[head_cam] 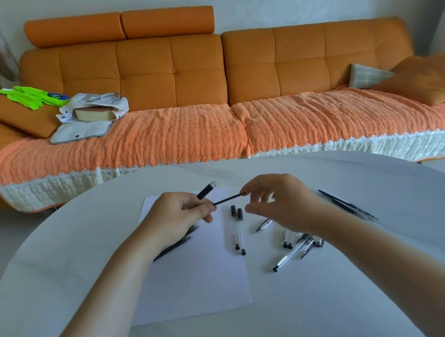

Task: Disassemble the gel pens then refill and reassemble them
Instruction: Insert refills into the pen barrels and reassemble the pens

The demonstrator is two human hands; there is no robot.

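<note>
My left hand (178, 216) grips a gel pen barrel; its black end piece (206, 191) sticks up past my fingers. My right hand (275, 203) pinches the end of a thin black refill (227, 199), which runs from its fingertips to my left hand's fingers. Both hands hover above a white sheet of paper (191, 281). Two capped gel pens (238, 230) lie side by side on the sheet. Under my left wrist lie dark refills (173, 246), partly hidden.
A loose pile of clear gel pens and parts (298, 245) lies right of the sheet, under my right forearm. Several black refills (348, 205) lie further right. The round white table (266, 327) ends close to an orange sofa (174, 75) behind.
</note>
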